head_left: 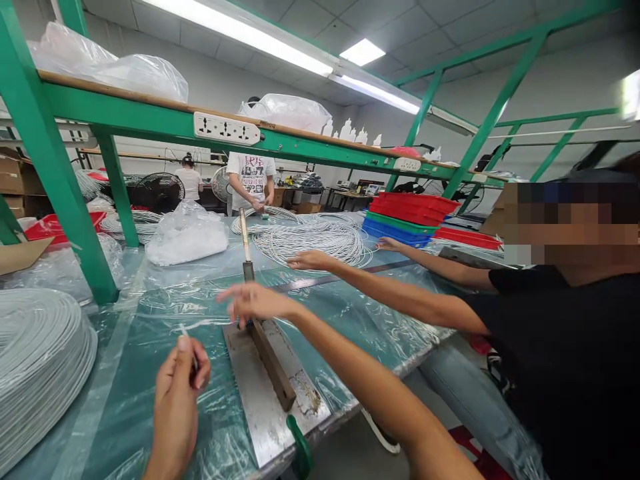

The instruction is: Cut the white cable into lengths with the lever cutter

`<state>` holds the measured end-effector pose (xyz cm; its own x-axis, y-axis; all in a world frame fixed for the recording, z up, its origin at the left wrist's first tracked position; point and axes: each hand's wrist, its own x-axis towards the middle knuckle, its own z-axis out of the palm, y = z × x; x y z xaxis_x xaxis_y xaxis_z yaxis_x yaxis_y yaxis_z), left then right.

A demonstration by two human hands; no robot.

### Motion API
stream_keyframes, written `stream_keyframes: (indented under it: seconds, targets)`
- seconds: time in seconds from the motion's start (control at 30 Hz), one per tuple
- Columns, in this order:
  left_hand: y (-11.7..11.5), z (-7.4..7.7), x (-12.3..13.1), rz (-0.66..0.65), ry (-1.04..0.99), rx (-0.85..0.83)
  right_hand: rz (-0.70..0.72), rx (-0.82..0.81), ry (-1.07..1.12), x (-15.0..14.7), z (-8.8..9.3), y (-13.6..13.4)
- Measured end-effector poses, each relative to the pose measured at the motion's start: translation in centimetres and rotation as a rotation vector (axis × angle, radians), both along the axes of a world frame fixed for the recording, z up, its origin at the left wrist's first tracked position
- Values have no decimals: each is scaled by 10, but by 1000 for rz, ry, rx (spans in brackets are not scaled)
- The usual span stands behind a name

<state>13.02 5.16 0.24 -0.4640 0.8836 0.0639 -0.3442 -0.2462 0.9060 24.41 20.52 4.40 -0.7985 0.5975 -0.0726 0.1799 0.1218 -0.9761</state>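
In the head view, my left hand point(175, 400) is closed in a pinch near the front of the bench. A thin whitish piece, like a wire end point(184, 331), sticks up from its fingertips; the rest of it is hidden. My right hand point(260, 303) reaches across a metal bar tool point(273, 367), its fingers stretched out and a little blurred. Whether it touches the tool I cannot tell. The tool lies on a worn metal plate point(245, 387), and an upright metal lever point(245, 237) rises at its far end.
A large coil of white cable point(45, 373) stands at left. Another person's hands point(313, 260) reach toward loose coiled cable point(320, 240). Stacked trays point(400, 220) and a plastic bag point(187, 233) lie farther back. A green post point(75, 167) and a green clamp point(300, 443) border the bench.
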Motion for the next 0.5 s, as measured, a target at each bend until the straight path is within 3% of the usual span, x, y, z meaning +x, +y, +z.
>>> stream_keyframes:
  seconds: [0.07, 0.13, 0.17, 0.23, 0.3, 0.4, 0.5]
  targets:
    - [-4, 16, 1, 43, -111, 78, 431, -105, -81, 9, -22, -44]
    - [-7, 30, 7, 42, -193, 130, 593, -157, -81, 12, -41, -83]
    - [-8, 35, 11, 32, -220, 145, 582, -166, -49, 12, -48, -98]
    - [-10, 43, 18, -2, -212, 151, 503, -183, 44, 12, -56, -120]
    - [-11, 47, 21, -49, -59, 135, 388, -223, 162, 15, -55, -129]
    - [-16, 41, 14, -100, 392, 90, 125, -207, 321, 33, -42, -124]
    - [-22, 24, -4, -249, 845, 10, -268, -104, 507, 68, -23, -103]
